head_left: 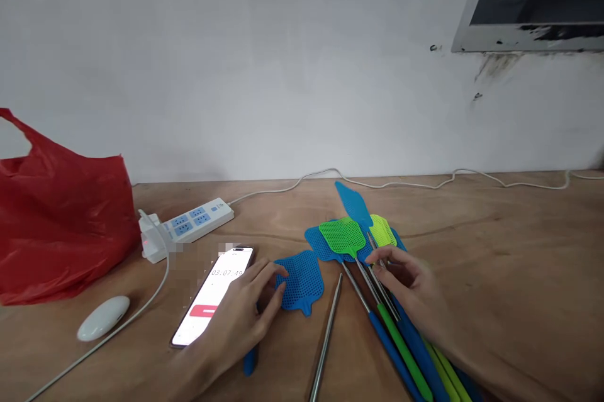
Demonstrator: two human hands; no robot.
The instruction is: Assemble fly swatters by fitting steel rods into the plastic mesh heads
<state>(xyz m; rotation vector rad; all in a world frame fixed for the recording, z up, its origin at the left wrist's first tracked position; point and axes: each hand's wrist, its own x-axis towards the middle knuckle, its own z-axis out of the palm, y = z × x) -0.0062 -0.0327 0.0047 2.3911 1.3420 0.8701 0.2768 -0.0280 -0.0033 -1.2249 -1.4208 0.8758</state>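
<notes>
My left hand [248, 304] has its thumb and fingers closed at the left edge of a loose blue fly swatter head [302, 282], whose short neck points towards me. Under that hand a blue handle [250, 361] partly shows. My right hand [410, 282] pinches the thin metal rod of a fly swatter with a raised blue head [353, 204]. Beneath it lies a pile of fly swatters, with a green head [343, 236] on top and a yellow-green head [382, 232] behind. A bare metal rod [326, 339] rests between my hands.
On the left a lit phone [221, 292] lies beside my left forearm. Beyond it are a white power strip [198, 219] with a charger, a white oval device [104, 318] and a red plastic bag [66, 213]. A white cable [401, 185] runs along the wall.
</notes>
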